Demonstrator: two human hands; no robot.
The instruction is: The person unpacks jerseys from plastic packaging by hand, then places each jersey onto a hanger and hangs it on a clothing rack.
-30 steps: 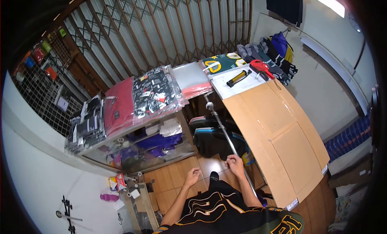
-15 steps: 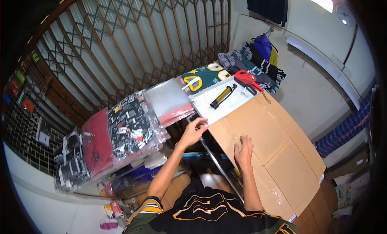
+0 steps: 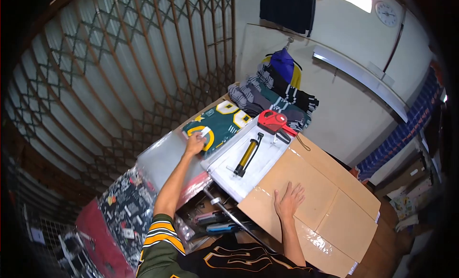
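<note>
My left hand [image 3: 195, 143] reaches over the green jersey [image 3: 223, 130] with yellow and white print. Its fingers are pinched on a small white tag [image 3: 205, 131] lying over the jersey. My right hand [image 3: 289, 201] rests flat, fingers spread, on the brown cardboard [image 3: 311, 177]. Between the hands, a black and yellow hand pump [image 3: 247, 157] lies on a white sheet [image 3: 232, 184]. The red tag gun [image 3: 272, 121] sits at the sheet's far end, beside the cardboard.
Folded dark and grey clothes [image 3: 267, 98] are piled at the back. Plastic-wrapped packs [image 3: 165, 158] and a black patterned pack [image 3: 126, 206] lie on the left. A metal rail [image 3: 239, 223] runs below the table edge. A folding gate [image 3: 119, 62] stands behind.
My left hand has moved forward from the sheet's near edge to the jersey and taken hold of the white tag. My right hand has flattened on the cardboard. The view has turned right.
</note>
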